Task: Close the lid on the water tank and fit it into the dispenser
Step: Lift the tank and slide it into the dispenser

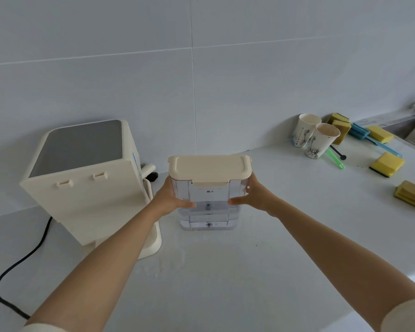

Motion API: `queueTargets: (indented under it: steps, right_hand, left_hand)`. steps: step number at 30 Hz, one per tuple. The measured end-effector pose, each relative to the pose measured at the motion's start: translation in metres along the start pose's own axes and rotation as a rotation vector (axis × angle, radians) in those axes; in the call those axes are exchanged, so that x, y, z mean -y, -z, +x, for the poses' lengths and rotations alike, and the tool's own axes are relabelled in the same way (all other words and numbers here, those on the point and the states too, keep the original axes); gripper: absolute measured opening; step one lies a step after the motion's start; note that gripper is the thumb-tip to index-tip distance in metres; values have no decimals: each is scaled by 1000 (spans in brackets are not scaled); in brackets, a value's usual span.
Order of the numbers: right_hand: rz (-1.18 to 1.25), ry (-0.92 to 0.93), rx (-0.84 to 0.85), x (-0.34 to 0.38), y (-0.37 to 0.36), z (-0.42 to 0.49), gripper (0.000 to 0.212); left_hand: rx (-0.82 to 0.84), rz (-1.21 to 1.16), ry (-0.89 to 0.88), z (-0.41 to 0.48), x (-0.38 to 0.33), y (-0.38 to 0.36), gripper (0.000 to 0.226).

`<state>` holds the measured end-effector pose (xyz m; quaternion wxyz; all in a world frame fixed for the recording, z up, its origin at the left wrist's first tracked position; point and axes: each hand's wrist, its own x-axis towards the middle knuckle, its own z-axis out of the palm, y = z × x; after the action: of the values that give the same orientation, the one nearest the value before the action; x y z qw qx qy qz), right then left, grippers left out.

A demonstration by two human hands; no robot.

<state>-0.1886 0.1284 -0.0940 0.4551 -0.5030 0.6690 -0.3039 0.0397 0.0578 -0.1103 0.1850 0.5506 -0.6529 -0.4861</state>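
Note:
A clear plastic water tank [209, 212] stands upright on the white counter, mid-frame. Its cream lid [209, 168] lies flat on top, shut. My left hand [170, 198] grips the tank's left side, thumb across the front. My right hand [252, 196] holds the right side the same way. The cream water dispenser [86, 178] stands to the left of the tank, its back with two slots facing me and a grey panel on top. A small gap separates tank and dispenser.
A black power cord [22, 259] runs from the dispenser over the counter's left. Two paper cups [314, 137], several yellow sponges [386, 164], blue and green brushes [374, 141] lie at the right. A steel sink [412, 125] sits far right. Tiled wall behind.

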Motion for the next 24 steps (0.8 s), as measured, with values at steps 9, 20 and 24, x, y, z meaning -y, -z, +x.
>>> queueTargets:
  steps: [9,20,24]
  right_hand:
    - [-6,-101,-99,-13,-16,14,111]
    - [-42,-87,-85,-15,-19,12,107]
    - [-55,-53,-72,-8,-18,7,108]
  left_hand:
    - [-27,30,24,0,0,-1,101]
    - [-40,-15,18,-10,3,1,91]
    - [-51,-45,-14,-25,-1,8,78]
